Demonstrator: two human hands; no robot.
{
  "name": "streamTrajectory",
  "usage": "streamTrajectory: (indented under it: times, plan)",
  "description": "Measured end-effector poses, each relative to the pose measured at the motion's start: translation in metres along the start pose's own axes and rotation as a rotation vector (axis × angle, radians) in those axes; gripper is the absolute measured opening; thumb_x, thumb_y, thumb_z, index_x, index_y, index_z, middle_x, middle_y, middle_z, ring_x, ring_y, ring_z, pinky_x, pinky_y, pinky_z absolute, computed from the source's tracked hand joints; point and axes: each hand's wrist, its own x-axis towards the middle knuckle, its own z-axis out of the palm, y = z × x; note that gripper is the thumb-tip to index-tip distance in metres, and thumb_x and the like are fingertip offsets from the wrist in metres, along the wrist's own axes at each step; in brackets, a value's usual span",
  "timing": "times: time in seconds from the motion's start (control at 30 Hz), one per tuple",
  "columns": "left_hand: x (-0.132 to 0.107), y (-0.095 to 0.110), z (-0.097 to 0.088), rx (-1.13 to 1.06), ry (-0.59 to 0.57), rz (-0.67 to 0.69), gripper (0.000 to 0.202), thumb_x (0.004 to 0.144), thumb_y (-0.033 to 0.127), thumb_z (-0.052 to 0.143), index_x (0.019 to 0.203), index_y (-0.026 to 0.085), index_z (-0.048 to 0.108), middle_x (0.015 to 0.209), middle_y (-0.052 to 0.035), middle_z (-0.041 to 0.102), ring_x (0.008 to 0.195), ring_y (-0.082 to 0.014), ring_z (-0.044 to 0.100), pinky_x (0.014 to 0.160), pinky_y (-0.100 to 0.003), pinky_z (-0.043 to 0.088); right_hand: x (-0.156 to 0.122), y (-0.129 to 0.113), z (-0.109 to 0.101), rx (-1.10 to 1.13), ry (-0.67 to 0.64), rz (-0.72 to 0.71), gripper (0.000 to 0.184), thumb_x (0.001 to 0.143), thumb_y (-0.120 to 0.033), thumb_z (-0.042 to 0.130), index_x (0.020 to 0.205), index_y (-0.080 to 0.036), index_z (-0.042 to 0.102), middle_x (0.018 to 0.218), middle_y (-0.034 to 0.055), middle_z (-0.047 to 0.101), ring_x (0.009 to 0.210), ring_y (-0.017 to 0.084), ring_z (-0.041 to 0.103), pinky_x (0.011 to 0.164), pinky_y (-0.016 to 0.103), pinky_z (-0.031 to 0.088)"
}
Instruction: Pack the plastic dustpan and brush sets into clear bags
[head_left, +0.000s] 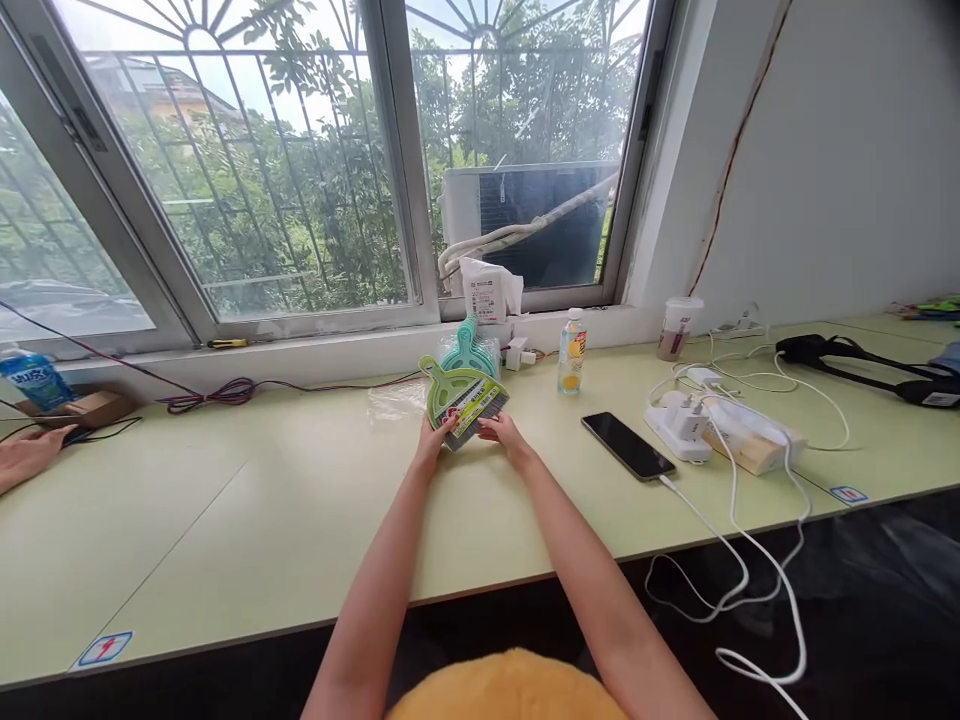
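A green mini dustpan and brush set [463,398] with a paper label lies on the pale green table [300,520], its handle pointing up and left. My left hand [433,440] grips its lower left edge, fingers curled on it. My right hand [504,432] holds the lower right edge by the grey bristles. Right behind it lies a teal dustpan set [469,350] on a clear plastic wrapper [394,400].
A black phone [627,445] lies to the right, cabled to a white power strip [686,425] with chargers. A small bottle [572,352], a tissue pack [486,292] and a cup [677,328] stand by the window sill. Another person's hand [26,455] rests at far left.
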Motion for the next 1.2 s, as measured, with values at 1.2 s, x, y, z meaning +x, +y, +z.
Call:
streamTrajectory:
  times: [1.2]
  plan:
    - [-0.020, 0.017, -0.002, 0.104, -0.048, -0.127, 0.065, 0.062, 0.041, 0.082, 0.117, 0.022, 0.051, 0.120, -0.0108, 0.065, 0.102, -0.0279, 0.066, 0.072, -0.033, 0.056, -0.009, 0.004, 0.001, 0.045, 0.078, -0.020, 0.016, 0.078, -0.015, 0.074, 0.088, -0.016, 0.062, 0.082, 0.0043, 0.075, 0.063, 0.014, 0.070, 0.065, 0.027, 0.063]
